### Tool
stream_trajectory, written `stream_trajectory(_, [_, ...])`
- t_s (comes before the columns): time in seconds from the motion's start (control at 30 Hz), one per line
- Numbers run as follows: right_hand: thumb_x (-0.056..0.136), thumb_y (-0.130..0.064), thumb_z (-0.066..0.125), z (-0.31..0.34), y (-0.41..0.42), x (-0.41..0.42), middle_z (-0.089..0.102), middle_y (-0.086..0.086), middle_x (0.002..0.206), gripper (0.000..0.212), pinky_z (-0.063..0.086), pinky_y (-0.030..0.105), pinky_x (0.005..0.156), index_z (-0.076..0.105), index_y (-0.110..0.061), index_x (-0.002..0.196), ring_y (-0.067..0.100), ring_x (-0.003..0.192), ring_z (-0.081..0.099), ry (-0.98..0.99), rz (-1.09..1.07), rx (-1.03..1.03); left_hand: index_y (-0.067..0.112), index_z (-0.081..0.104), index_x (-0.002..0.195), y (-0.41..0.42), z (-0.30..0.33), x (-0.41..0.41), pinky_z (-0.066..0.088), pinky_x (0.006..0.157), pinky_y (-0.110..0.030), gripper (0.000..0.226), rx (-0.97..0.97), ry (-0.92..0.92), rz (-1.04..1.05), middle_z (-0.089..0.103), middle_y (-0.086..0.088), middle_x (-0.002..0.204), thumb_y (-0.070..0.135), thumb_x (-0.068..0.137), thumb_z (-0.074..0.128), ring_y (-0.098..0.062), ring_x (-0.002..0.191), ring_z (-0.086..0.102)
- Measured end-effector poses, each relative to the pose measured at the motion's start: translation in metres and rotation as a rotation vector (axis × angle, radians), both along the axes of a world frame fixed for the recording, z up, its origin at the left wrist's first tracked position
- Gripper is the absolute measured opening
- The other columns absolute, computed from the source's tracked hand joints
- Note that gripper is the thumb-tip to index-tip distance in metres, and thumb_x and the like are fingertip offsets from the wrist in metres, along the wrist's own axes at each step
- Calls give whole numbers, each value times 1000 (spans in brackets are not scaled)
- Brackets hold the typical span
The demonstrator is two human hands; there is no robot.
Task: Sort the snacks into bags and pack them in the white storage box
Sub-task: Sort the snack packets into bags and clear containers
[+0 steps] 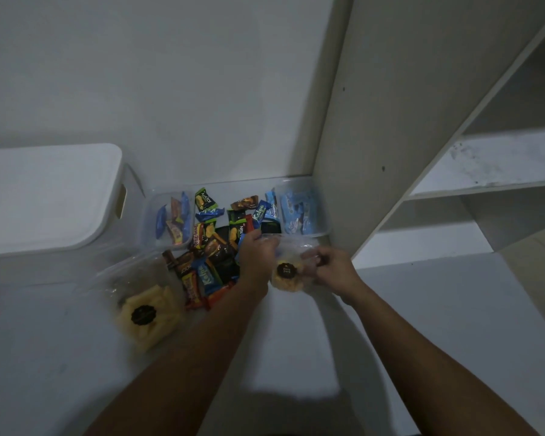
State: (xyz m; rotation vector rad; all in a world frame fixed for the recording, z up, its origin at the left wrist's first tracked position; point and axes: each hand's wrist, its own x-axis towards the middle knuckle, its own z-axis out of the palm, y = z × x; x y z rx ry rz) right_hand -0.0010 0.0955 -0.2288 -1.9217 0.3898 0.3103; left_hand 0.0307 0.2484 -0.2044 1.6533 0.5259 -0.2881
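Both my hands hold a clear plastic bag of round orange-yellow cookies [288, 278] with a dark round label. My left hand [258, 254] grips its left side and my right hand [334, 265] pinches its right side. A heap of small wrapped snacks [216, 247] in blue, green, red and brown lies on the white floor just left of my left hand. A second clear bag of pale yellow stick snacks [148, 313] lies at the lower left. The white storage box [44, 199] stands at the far left with its lid on.
Two clear plastic tubs sit by the wall: one [167, 221] holds several mixed wrappers, the other [299, 212] holds light blue packets. A white shelf unit [390, 136] rises on the right, its side panel close to my right hand.
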Motion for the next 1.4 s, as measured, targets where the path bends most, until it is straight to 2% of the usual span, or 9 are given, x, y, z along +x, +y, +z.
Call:
stream_trajectory(0.1, [81,7,60,-1,6,-13,60,-5,68,22,45,18,59,72,-10,88,-1,51,51,-133,3,-56,-1,66,94,4,4,-11,53,83,-47,25,-13,-31,-10,65,-21,99,23,90,61,-31,91,63])
stream_trajectory(0.23, [80,4,60,3,14,-28,67,0,82,22,42,5,61,74,-6,93,-3,61,56,-215,51,-118,-1,66,101,8,11,-20,49,83,-38,17,45,-67,-43,63,-11,99,10,88,61,-26,94,59])
stream_trajectory(0.47, [82,-33,66,19,6,-42,75,-6,81,18,48,21,72,79,-20,80,7,80,66,-192,1,80,2,60,119,13,12,-38,48,66,-18,33,48,-43,-86,59,-7,105,-6,87,51,-8,80,56])
stream_trajectory(0.63, [86,-22,68,18,8,-48,72,3,69,21,43,17,58,77,-9,72,-1,59,58,-231,61,-105,3,61,113,5,11,-50,52,80,-30,26,97,-43,-25,59,-9,108,4,87,59,-18,90,58])
stream_trajectory(0.77, [88,-23,65,21,10,-53,67,6,63,26,41,15,54,72,-8,68,1,54,53,-296,141,-194,12,54,76,4,13,-58,49,73,-36,18,144,11,78,56,-7,80,21,71,69,-24,76,55])
stream_trajectory(0.9, [83,-21,67,23,11,-53,70,-5,68,14,48,21,59,74,-15,74,3,58,59,-307,213,-304,14,55,79,5,10,-60,58,74,-53,27,59,47,28,64,-17,87,18,53,62,-37,82,68])
stream_trajectory(1.1, [83,-25,63,36,13,-51,66,-3,69,15,49,30,58,68,-16,72,17,60,58,-515,-50,-658,18,53,86,8,22,-64,52,59,-34,27,182,-74,-110,65,-17,88,7,69,71,-31,72,65])
stream_trajectory(1.23, [82,-17,66,43,16,-50,64,1,70,10,38,25,55,65,-13,73,16,58,53,-646,-53,-665,13,52,95,8,24,-62,50,62,-35,29,187,-123,-161,63,-13,82,5,75,71,-25,66,59])
stream_trajectory(1.4, [85,-15,64,45,11,-49,62,3,77,6,44,31,58,65,-12,79,22,65,57,-668,83,-639,14,54,97,18,28,-60,57,62,-37,24,154,-281,-228,60,-6,75,0,82,66,-24,64,64])
